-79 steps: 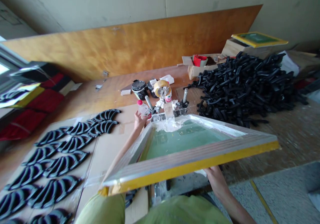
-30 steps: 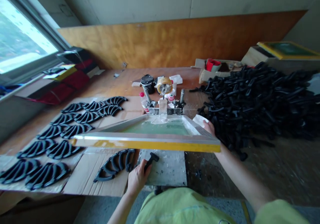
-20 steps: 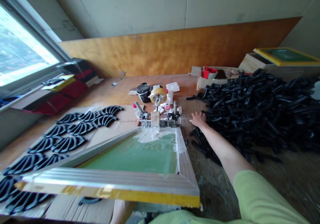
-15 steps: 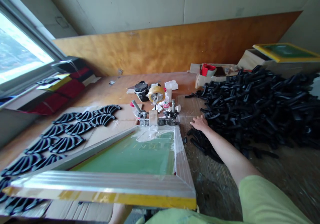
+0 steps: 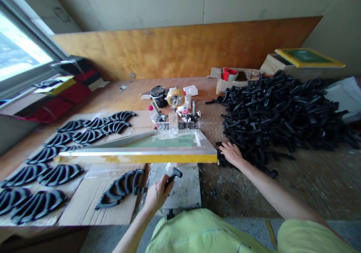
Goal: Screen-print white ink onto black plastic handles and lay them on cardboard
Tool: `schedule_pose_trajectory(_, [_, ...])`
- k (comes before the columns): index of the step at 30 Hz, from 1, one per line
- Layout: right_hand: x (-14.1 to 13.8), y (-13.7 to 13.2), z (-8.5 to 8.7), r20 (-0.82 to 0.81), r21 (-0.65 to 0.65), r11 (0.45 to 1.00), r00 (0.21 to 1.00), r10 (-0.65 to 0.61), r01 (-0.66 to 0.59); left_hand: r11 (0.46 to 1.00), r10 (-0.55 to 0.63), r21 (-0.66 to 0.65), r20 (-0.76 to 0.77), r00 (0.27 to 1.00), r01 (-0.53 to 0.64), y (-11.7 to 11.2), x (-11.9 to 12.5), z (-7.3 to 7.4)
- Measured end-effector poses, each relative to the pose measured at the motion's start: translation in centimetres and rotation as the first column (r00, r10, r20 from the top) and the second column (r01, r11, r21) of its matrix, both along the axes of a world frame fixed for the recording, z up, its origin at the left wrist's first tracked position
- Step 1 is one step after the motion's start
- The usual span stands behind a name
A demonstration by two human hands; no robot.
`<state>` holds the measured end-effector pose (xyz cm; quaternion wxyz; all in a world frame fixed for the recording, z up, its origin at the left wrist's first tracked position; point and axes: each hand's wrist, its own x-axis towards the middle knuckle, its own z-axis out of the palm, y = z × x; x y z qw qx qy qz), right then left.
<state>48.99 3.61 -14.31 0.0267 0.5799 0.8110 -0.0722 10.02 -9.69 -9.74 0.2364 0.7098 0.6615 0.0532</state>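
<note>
A screen-printing frame (image 5: 138,156) with a yellow front edge and green mesh stands tilted up over a grey metal print plate (image 5: 180,191). My left hand (image 5: 156,196) is closed on the end of a curved black plastic part (image 5: 121,188) that lies on cardboard beside the plate. My right hand (image 5: 231,153) reaches, fingers spread, onto the near edge of a big heap of black parts (image 5: 279,110) on the right, touching a piece there.
Rows of printed black parts (image 5: 56,159) lie on cardboard at the left. Behind the frame's hinge clamp (image 5: 176,123) stand an ink pot (image 5: 158,95), a tape roll (image 5: 175,97) and small bottles. A second framed screen (image 5: 308,56) rests on a box at far right.
The view dropped lower, so the frame shows edge-on and my left hand under it appears again. My right hand slid nearer along the heap's edge.
</note>
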Motion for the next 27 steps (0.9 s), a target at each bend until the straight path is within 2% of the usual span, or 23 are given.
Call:
schedule_pose_trajectory(2, [0.2,-0.9,0.7,-0.043,0.062,0.994,0.995,-0.087,0.090,0.997,-0.079,-0.006,0.050,0.996,0.079,1.1,3.3,0.6])
schedule_pose_trajectory(4, [0.3,-1.2,1.2,-0.190,0.079,0.974,0.962,-0.196,0.214,0.987,-0.158,0.004,0.080,0.984,0.158,2.2,6.6,1.1])
schedule_pose_trajectory(7, [-0.2,-0.8,1.8,-0.501,0.016,0.926,0.805,-0.318,0.376,0.980,-0.191,0.091,0.154,0.969,0.179,3.3,10.0,1.8])
schedule_pose_trajectory(10, [-2.6,-0.5,2.6,-0.706,-0.023,0.924,0.649,-0.286,0.382,0.972,-0.192,0.188,0.265,0.945,0.144,3.3,10.6,2.4])
schedule_pose_trajectory(12, [-5.5,-0.8,3.3,-0.771,0.015,0.960,0.615,-0.166,0.278,0.975,-0.176,0.189,0.322,0.930,0.119,2.4,9.5,2.6])
schedule_pose_trajectory(14, [-9.1,-1.5,3.8,-0.794,0.089,0.990,0.608,0.003,0.111,0.988,-0.106,0.148,0.366,0.925,0.055,1.2,7.6,2.5])
schedule_pose_trajectory(17, [-14.7,-2.3,3.6,-0.751,0.203,0.972,0.617,0.234,-0.121,0.991,0.073,0.074,0.427,0.901,-0.115,-0.5,4.1,2.1])
schedule_pose_trajectory(19, [-17.5,-2.5,2.9,-0.673,0.250,0.942,0.660,0.334,-0.222,0.972,0.190,0.036,0.469,0.863,-0.234,-1.2,1.6,1.9])
schedule_pose_trajectory(21, [-19.4,-2.4,2.2,-0.580,0.259,0.923,0.718,0.385,-0.285,0.941,0.277,0.027,0.507,0.816,-0.337,-1.3,-0.8,1.8])
schedule_pose_trajectory(23, [-20.4,-2.2,1.7,-0.515,0.251,0.921,0.765,0.387,-0.297,0.910,0.325,0.043,0.544,0.774,-0.412,-0.8,-3.0,2.1])
schedule_pose_trajectory(27, [-21.0,-2.5,1.5,-0.480,0.259,0.937,0.810,0.337,-0.236,0.868,0.339,0.083,0.623,0.705,-0.490,1.7,-6.2,4.2])
